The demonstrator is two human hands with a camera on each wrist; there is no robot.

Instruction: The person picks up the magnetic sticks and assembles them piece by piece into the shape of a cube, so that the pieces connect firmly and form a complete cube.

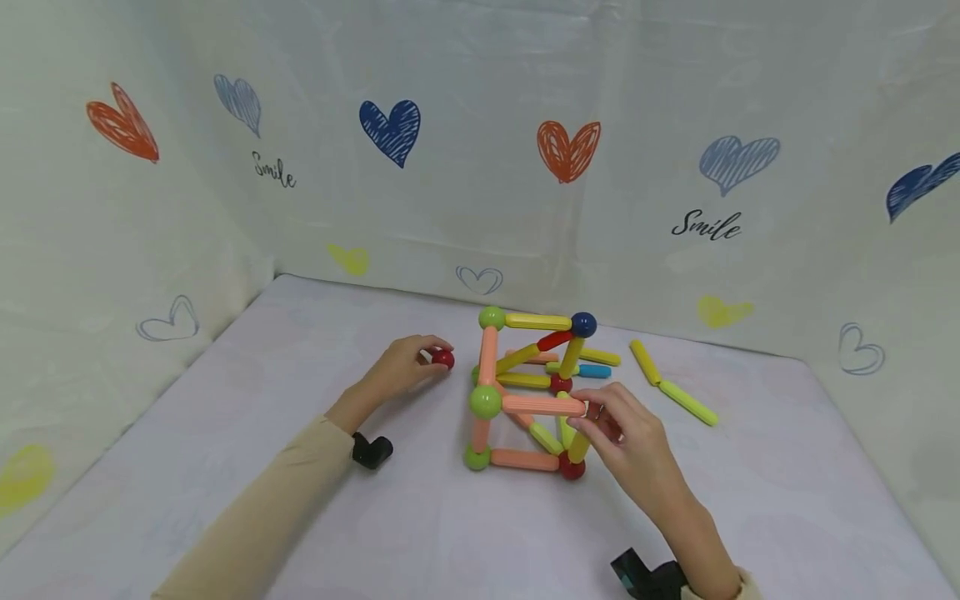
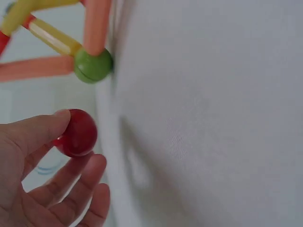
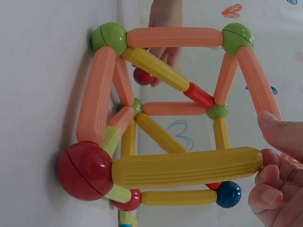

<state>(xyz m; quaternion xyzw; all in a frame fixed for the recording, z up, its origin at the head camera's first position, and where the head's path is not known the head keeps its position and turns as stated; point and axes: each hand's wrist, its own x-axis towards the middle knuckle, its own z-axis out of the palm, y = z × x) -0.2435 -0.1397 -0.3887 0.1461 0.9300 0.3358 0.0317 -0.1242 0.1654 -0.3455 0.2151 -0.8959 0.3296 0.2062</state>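
Observation:
My left hand (image 1: 397, 368) pinches a red ball (image 2: 79, 135) between thumb and fingertips, left of a frame built of magnetic sticks and balls. At the frame's near right top corner, my right hand (image 1: 633, 437) pinches the free end of a pink magnetic stick (image 1: 543, 406). That stick's other end joins a green ball (image 1: 486, 402). Close under those fingers is the upper end of an upright yellow stick (image 3: 189, 168), which stands on a red ball at the base. A blue ball (image 1: 583, 324) tops the far right corner.
Right of the frame lie a loose yellow stick (image 1: 645, 362) and a lime stick (image 1: 688, 403), end to end. A blue stick (image 1: 595, 371) and another yellow stick (image 1: 600, 357) lie behind the frame. A curtain (image 1: 465, 217) printed with hearts rises behind the white table (image 1: 442, 533).

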